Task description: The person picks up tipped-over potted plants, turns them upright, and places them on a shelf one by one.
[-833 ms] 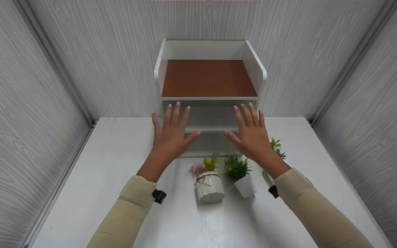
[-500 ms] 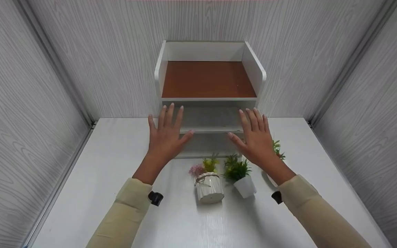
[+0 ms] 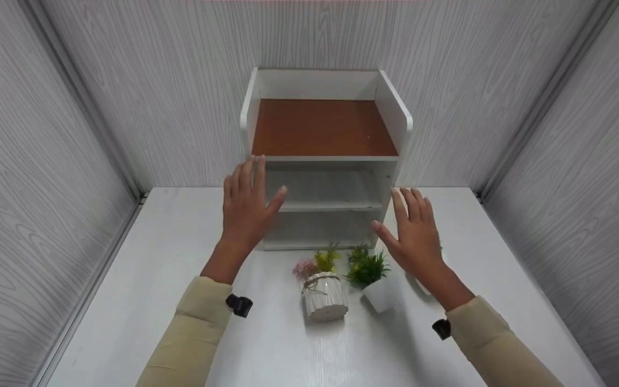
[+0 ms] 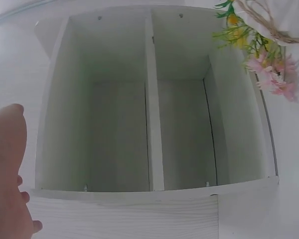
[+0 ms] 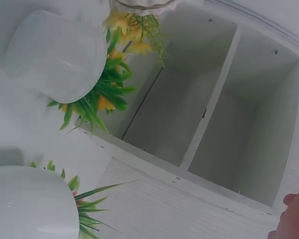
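My left hand (image 3: 245,215) is held up with fingers spread, in front of the left side of a small white shelf unit (image 3: 331,209). On the right, my other hand (image 3: 416,236) hovers with extended, slightly bent fingers, touching nothing visible. Below and between them a ribbed white flowerpot (image 3: 326,298), tied with twine, lies tipped with pink and yellow flowers towards the shelf. Beside it lies a smooth white pot (image 5: 60,55) with a green plant (image 3: 366,269). A third white potted plant (image 5: 35,204) is mostly hidden under my right arm in the head view.
The shelf unit has a brown top board (image 3: 323,129) with raised sides and two open compartments below. It stands on a white table (image 3: 110,301) against the back wall (image 3: 320,32). Grey wood-grain panels (image 3: 573,177) close in both sides.
My hands have moved apart, the left one leftwards, the right one rightwards and nearer to me. More of the shelf front shows, and the third plant's leaves are now mostly covered.
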Tool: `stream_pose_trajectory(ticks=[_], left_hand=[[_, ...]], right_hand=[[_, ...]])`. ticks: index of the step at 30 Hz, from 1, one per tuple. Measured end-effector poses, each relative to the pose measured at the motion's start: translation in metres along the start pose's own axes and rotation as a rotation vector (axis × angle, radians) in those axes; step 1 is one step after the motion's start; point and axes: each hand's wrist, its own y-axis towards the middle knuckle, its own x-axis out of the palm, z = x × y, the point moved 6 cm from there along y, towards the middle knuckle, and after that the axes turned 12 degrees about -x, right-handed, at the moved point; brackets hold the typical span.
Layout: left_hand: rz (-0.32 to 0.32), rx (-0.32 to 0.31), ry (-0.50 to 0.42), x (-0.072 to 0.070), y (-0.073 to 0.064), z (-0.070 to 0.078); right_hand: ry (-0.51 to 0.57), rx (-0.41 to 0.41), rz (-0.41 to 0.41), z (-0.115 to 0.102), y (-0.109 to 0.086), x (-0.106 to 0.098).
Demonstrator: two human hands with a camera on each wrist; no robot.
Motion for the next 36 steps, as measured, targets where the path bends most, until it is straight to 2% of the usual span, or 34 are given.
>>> stream_pose_trajectory(ticks=[5, 9, 16, 20, 24, 31, 36], left_hand=[[0.041, -0.08, -0.159, -0.006, 0.011, -0.01], [0.055, -0.134, -0.234, -0.009, 0.02, -0.02], [-0.021, -0.197, -0.402, -0.001, 0.032, -0.034], [-0.062, -0.19, -0.503, 0.004, 0.035, -0.037], [-0.063, -0.167, -0.592, 0.006, 0.036, -0.04], [-0.012, -0.136, -0.653, 0.01, 0.041, -0.042], [0.067, -0.11, -0.699, 0.011, 0.046, -0.042]], right_hand=[[0.033, 0.044, 0.015, 0.011, -0.017, 0.0], [0.067, 0.101, 0.0, 0.022, -0.03, 0.004], [0.109, 0.182, -0.008, 0.039, -0.051, 0.01], [0.115, 0.227, -0.015, 0.049, -0.065, 0.014], [0.111, 0.261, -0.019, 0.059, -0.079, 0.021], [0.128, 0.354, -0.065, 0.08, -0.106, 0.036], [0.139, 0.397, -0.1, 0.098, -0.126, 0.047]])
